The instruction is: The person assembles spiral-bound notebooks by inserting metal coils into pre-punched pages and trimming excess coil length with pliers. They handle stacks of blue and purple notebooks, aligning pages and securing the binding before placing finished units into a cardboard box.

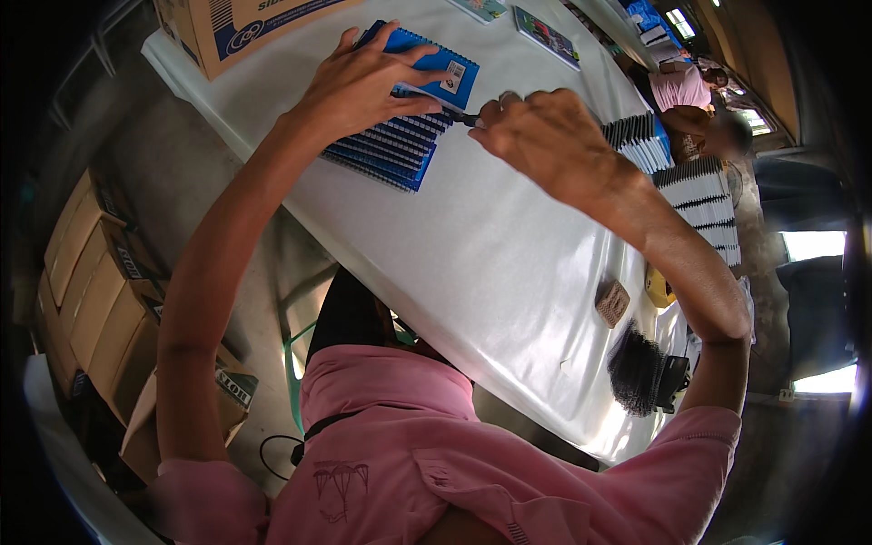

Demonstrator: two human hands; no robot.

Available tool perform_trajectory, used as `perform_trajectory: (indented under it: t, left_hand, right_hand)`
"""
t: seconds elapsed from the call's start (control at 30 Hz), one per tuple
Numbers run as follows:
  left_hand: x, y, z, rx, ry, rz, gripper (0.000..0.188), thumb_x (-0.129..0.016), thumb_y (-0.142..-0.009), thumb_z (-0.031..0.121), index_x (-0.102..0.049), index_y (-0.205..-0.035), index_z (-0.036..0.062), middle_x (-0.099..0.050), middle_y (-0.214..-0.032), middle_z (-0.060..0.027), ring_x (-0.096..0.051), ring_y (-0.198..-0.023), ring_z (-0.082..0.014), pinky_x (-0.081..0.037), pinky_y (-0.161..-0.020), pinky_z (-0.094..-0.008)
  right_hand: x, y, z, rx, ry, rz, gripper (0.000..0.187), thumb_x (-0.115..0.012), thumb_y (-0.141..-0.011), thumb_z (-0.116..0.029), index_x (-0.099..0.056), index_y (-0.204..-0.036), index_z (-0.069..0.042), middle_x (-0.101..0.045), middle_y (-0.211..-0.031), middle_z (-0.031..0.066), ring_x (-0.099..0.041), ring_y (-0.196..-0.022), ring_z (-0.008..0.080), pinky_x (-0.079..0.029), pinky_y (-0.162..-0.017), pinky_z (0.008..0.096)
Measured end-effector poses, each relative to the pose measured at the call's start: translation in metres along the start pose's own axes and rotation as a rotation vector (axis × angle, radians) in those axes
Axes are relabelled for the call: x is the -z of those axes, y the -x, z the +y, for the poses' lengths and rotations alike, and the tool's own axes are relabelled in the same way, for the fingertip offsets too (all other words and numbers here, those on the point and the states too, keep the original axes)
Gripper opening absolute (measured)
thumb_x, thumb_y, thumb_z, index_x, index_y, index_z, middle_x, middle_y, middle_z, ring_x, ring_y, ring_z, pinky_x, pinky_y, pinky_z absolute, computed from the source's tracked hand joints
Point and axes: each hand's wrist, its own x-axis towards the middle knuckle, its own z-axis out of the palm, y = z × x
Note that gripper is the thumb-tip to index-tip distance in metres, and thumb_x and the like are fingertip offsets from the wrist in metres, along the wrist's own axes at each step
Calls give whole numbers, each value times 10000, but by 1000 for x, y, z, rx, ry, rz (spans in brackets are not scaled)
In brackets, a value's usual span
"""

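Observation:
My left hand (pixel 368 86) lies with fingers spread over a blue spiral notebook (pixel 464 80), which has a white barcode label on its cover. That notebook rests on a fanned stack of blue spiral notebooks (pixel 386 154), their wire bindings showing along the near side. Close to the labelled notebook's near right corner, my right hand (pixel 545 136) is closed around a slim dark tool (pixel 465 119). The tool's tip points at the corner by my left fingers. Most of it is hidden in my right fist, so its exact kind cannot be made out.
A white-covered table (pixel 509 272) carries a cardboard box (pixel 263 32), two colourful booklets (pixel 547 38), notebook stacks (pixel 695 204), a brown block (pixel 612 303) and a heap of black wire bindings (pixel 634 368). Cartons (pixel 100 300) stand at left. Other people (pixel 681 88) are at the far right.

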Motion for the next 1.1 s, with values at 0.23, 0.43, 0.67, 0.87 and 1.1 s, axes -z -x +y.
perform_trajectory:
  t: [0.23, 0.43, 0.67, 0.87, 1.1]
  left_hand:
    - [-7, 3, -3, -34, 52, 52, 562, -748, -684, 540, -669, -1210, 361, -537, -1389, 131, -387, -1375, -219, -302, -1149, -533]
    - [-7, 2, -5, -32, 74, 15, 559, -773, -684, 490, -658, -1219, 375, -524, -1403, 137, -371, -1387, -217, -289, -1158, -543]
    - [-4, 1, 1, 29, 60, -37, 554, -770, -688, 477, -651, -1222, 394, -512, -1414, 142, -347, -1406, -215, -269, -1171, -546]
    - [0, 2, 3, 75, 65, -78, 583, -781, -668, 479, -638, -1230, 417, -487, -1444, 123, -311, -1431, -219, -217, -1197, -536]
    - [0, 7, 7, 58, 57, -43, 665, -815, -627, 445, -607, -1259, 438, -476, -1454, 123, -297, -1437, -218, -202, -1206, -523]
  right_hand:
    - [-25, 3, 30, 268, 122, 466, 257, -716, -777, -163, -702, -1033, -186, -605, -1067, -54, -505, -1108, 102, -372, -1055, 325]
    - [-30, -1, 31, 346, 244, 470, 277, -707, -778, -161, -699, -1052, -202, -577, -1065, -66, -493, -1112, 93, -376, -1068, 323]
    - [-28, -2, 30, 361, 246, 477, 268, -713, -770, -140, -702, -1035, -176, -616, -1062, -41, -538, -1069, 102, -407, -1032, 333]
    - [-4, -3, -16, 4, -21, 46, 161, -708, -757, -93, -694, -913, -59, -694, -883, 88, -661, -827, 155, -511, -834, 327]
    - [-18, 3, 9, 239, 68, 488, 223, -732, -745, -162, -717, -965, -127, -664, -1033, 18, -550, -1063, 126, -377, -1022, 323]
